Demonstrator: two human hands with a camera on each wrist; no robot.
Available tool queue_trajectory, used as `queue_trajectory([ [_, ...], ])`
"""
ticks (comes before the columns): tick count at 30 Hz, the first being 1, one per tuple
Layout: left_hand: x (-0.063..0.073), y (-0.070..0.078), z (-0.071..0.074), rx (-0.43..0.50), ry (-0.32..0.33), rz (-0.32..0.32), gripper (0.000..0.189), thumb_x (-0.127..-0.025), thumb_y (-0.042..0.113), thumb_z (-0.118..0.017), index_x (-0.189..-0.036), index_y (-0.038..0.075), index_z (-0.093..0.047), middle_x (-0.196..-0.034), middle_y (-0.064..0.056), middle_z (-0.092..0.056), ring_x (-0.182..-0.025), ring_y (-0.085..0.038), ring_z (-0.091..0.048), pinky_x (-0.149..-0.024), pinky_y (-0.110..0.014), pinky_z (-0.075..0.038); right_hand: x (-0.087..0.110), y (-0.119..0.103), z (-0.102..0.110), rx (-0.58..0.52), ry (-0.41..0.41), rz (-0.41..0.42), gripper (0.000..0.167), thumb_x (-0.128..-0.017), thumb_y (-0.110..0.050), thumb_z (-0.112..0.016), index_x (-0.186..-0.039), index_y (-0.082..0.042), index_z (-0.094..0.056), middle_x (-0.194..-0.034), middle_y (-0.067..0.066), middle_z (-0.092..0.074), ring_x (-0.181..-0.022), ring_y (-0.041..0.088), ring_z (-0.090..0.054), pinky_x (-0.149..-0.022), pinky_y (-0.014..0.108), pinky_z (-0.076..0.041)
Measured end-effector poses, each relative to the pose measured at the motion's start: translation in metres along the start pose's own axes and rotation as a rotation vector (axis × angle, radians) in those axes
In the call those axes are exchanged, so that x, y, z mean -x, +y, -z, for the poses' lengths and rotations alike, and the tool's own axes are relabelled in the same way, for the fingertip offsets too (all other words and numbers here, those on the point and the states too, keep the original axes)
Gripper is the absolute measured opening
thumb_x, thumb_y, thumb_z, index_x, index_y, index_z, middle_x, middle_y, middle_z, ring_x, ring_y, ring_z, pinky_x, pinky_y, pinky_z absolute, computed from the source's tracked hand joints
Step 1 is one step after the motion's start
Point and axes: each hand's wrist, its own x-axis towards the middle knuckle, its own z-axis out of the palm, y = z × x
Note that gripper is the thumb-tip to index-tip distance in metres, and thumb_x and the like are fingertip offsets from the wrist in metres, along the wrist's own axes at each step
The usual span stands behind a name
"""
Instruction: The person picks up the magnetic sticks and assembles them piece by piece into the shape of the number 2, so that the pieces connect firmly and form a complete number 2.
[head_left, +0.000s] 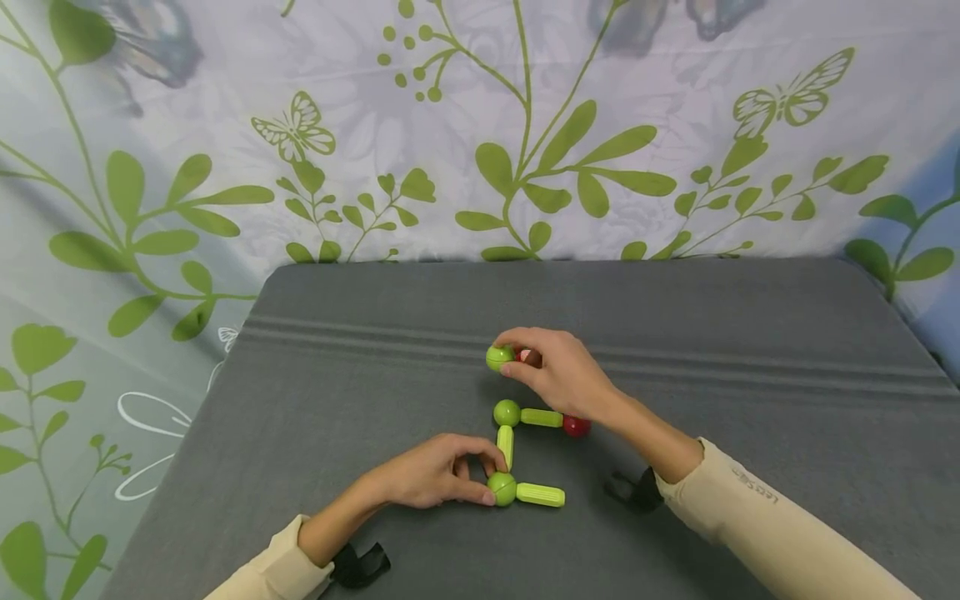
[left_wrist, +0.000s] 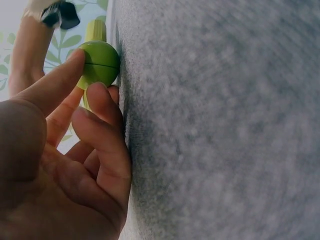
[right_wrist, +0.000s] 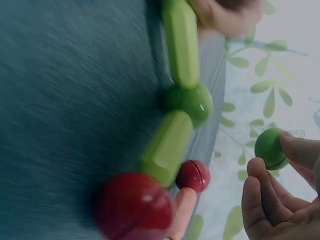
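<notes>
On the grey table lies a joined chain of sticks and balls. My left hand (head_left: pixel 438 472) pinches the near green ball (head_left: pixel 502 489) between thumb and fingers. From that ball a light-green stick (head_left: pixel 542 495) points right, and another stick (head_left: pixel 506 447) leads to a second green ball (head_left: pixel 507 412). A third light-green stick (head_left: pixel 542 417) joins the second ball to a red ball (head_left: pixel 576 426), partly hidden by the right wrist. Above the chain, my right hand (head_left: pixel 558 367) holds a loose green ball (right_wrist: pixel 270 148) by its fingertips.
Beyond the chain in the right wrist view sits another red ball (right_wrist: pixel 194 176), with a pinkish piece beside it whose kind I cannot tell. A leaf-patterned cloth (head_left: pixel 420 150) hangs behind the table's back edge. Black straps (head_left: pixel 362 567) dangle at both wrists.
</notes>
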Motion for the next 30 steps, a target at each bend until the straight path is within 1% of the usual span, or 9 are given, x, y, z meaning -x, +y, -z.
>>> queue_trajectory([
  [2,0.0,0.0,0.0,-0.003,0.001,-0.003,0.026,-0.09,0.018,-0.075,-0.114,0.014,-0.067,-0.1,0.005,-0.064,-0.052,-0.004,-0.05,-0.052,-0.02,-0.043,0.012,-0.001,-0.001,-0.017,-0.008,-0.005,0.026,-0.093,-0.014,-0.071,-0.119,-0.013,-0.068,-0.104,-0.001,-0.067,-0.077,0.009,-0.061,-0.066,0.032,-0.05],
  [4,-0.001,0.0,0.0,-0.007,0.002,-0.011,0.026,-0.09,0.018,-0.075,-0.114,0.014,-0.067,-0.101,0.005,-0.064,-0.052,-0.004,-0.05,-0.052,-0.02,-0.043,0.024,-0.001,-0.001,-0.033,-0.008,-0.008,0.026,-0.091,-0.013,-0.073,-0.117,-0.014,-0.069,-0.114,0.002,-0.067,-0.078,0.009,-0.061,-0.066,0.031,-0.05],
  [7,-0.001,0.0,0.001,-0.007,0.002,-0.013,0.026,-0.09,0.018,-0.075,-0.114,0.014,-0.067,-0.101,0.005,-0.064,-0.053,-0.004,-0.05,-0.052,-0.02,-0.043,0.042,0.0,-0.001,-0.051,-0.01,-0.016,0.024,-0.09,-0.012,-0.074,-0.113,-0.017,-0.069,-0.113,-0.001,-0.067,-0.075,0.007,-0.06,-0.064,0.029,-0.05],
  [9,-0.001,0.0,0.001,-0.006,0.003,-0.008,0.025,-0.09,0.018,-0.075,-0.114,0.014,-0.067,-0.1,0.005,-0.064,-0.053,-0.004,-0.05,-0.053,-0.02,-0.043,0.053,0.002,0.0,-0.06,-0.008,-0.019,0.025,-0.089,-0.012,-0.075,-0.112,-0.019,-0.069,-0.111,-0.004,-0.066,-0.074,0.006,-0.058,-0.063,0.028,-0.05],
  [12,0.0,0.001,0.001,0.003,0.001,0.006,0.026,-0.09,0.017,-0.075,-0.114,0.013,-0.067,-0.1,0.005,-0.064,-0.054,-0.005,-0.051,-0.053,-0.021,-0.043,0.071,0.003,0.0,-0.094,-0.002,-0.022,0.026,-0.088,-0.012,-0.076,-0.112,-0.021,-0.069,-0.097,-0.01,-0.063,-0.072,0.007,-0.057,-0.063,0.027,-0.05],
  [15,0.001,0.002,0.0,0.009,0.002,0.012,0.027,-0.089,0.017,-0.075,-0.115,0.014,-0.067,-0.1,0.004,-0.064,-0.055,-0.005,-0.052,-0.054,-0.021,-0.044,0.088,0.004,0.001,-0.133,0.013,-0.01,0.026,-0.088,-0.012,-0.076,-0.111,-0.021,-0.069,-0.093,-0.01,-0.06,-0.072,0.008,-0.058,-0.064,0.027,-0.05],
  [18,0.001,0.003,0.0,0.0,0.008,0.016,0.027,-0.089,0.017,-0.076,-0.114,0.014,-0.067,-0.1,0.003,-0.064,-0.056,-0.005,-0.052,-0.055,-0.021,-0.044,0.103,0.006,0.002,-0.148,0.024,-0.016,0.026,-0.089,-0.014,-0.076,-0.112,-0.021,-0.067,-0.096,-0.01,-0.062,-0.073,0.008,-0.059,-0.065,0.027,-0.051],
  [24,-0.001,0.004,0.0,-0.006,0.007,0.017,0.027,-0.089,0.016,-0.076,-0.114,0.014,-0.067,-0.1,0.004,-0.064,-0.056,-0.004,-0.05,-0.055,-0.02,-0.043,0.13,0.011,0.001,-0.123,0.033,-0.094,0.028,-0.087,-0.015,-0.078,-0.112,-0.021,-0.067,-0.098,-0.011,-0.064,-0.072,0.006,-0.059,-0.064,0.026,-0.05],
  [30,-0.001,0.003,0.0,-0.005,0.004,0.037,0.026,-0.089,0.016,-0.076,-0.114,0.015,-0.067,-0.1,0.005,-0.064,-0.056,-0.004,-0.05,-0.055,-0.02,-0.043,0.149,0.017,0.001,-0.142,-0.042,-0.181,0.025,-0.088,-0.024,-0.076,-0.112,-0.021,-0.067,-0.098,-0.011,-0.064,-0.071,0.005,-0.058,-0.061,0.026,-0.049],
])
